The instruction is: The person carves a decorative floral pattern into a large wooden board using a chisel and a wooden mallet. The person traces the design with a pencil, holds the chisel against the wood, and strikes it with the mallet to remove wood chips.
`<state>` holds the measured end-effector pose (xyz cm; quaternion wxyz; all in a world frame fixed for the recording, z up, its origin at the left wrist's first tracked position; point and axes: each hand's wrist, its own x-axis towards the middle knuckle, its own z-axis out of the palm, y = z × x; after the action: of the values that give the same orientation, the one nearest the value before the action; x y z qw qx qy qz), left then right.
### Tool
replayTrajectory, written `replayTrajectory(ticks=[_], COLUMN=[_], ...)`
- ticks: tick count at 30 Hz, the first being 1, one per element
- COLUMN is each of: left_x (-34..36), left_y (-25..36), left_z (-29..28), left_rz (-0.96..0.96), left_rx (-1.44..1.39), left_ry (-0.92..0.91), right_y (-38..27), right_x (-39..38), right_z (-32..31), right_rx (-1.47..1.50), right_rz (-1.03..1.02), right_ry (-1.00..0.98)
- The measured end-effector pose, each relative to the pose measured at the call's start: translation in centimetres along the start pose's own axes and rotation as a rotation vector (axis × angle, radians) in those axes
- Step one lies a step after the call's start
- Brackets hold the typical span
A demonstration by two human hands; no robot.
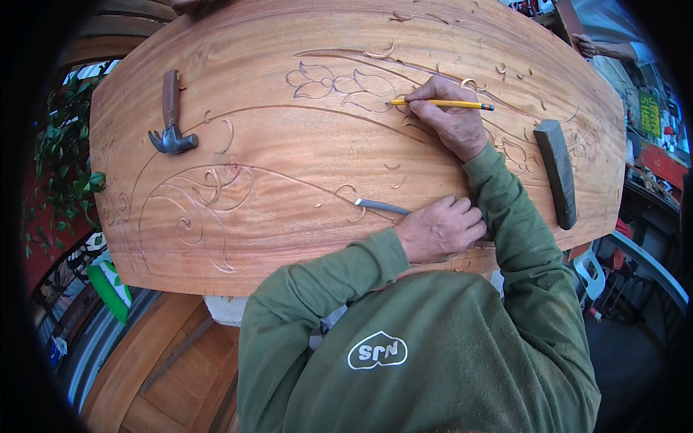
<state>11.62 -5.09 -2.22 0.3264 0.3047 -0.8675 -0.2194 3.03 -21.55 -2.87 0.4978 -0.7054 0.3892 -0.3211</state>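
Observation:
A carved wooden panel [289, 151] with scrolls, curved grooves and pencilled flowers lies under both hands. My right hand [455, 119] grips a yellow pencil [476, 107], its point on the outline of a flower near the upper middle. Lower down, my left hand [442, 227] rests on the panel with its fingers curled round a grey chisel [382, 206], whose blade points left. A claw hammer [171, 133] with a brown handle lies at the left of the panel. A long dark grey block [556, 173] lies to the right of my right forearm. Thin curled shavings are scattered along the upper grooves.
Another person's hand [585, 45] is at the top right, beyond the panel. Leafy plants [83, 144] and a green brush [108, 289] are at the left. A curved wooden piece [137, 361] lies below left. A pale plastic item [592, 274] is at the right.

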Motion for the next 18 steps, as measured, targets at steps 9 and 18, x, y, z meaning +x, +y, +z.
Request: replayTrajectory(ticks=[9, 18], left_x=[0.05, 0.02], left_y=[0.01, -0.03], left_z=[-0.27, -0.22], left_rz=[-0.006, -0.009], left_rx=[-0.007, -0.018], left_ry=[-0.029, -0.018], right_y=[0.25, -0.07], right_x=[-0.03, -0.02], right_z=[-0.3, -0.42], right_rx=[-0.024, -0.016], right_rz=[0.0, 0.011], right_ry=[0.04, 0.029])
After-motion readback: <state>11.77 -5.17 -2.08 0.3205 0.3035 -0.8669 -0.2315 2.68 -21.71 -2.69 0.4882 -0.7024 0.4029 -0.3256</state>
